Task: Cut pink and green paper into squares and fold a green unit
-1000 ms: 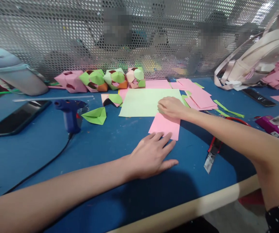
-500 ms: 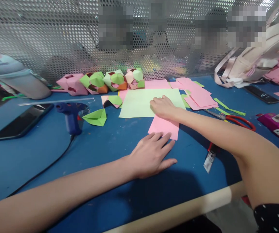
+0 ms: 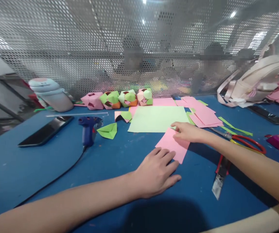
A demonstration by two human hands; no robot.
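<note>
My left hand [image 3: 157, 174] lies flat on the blue table with its fingers spread, the fingertips at the near edge of a pink paper [image 3: 172, 145]. At the paper's far right corner, the thumb and fingers of my right hand [image 3: 188, 132] are closed on it. The sheet lies slanted. Just beyond it is a larger pale green sheet [image 3: 159, 118]. A folded green paper piece [image 3: 109, 130] rests farther left. To the right of the pink paper lie a box cutter [image 3: 220, 179] with its blade out and red-handled scissors [image 3: 247, 142].
A blue glue gun [image 3: 88, 131] with a cord stands left, near a phone [image 3: 46, 132]. Several folded paper balls [image 3: 127, 98] line the back, before a perforated metal screen. More pink papers [image 3: 204, 113], a second phone [image 3: 268, 115] and a pale backpack [image 3: 256, 77] are at right.
My right hand has moved from the green sheet to the pink paper's far corner and closed on it. The pink paper has turned. The camera view has tilted up and shifted left.
</note>
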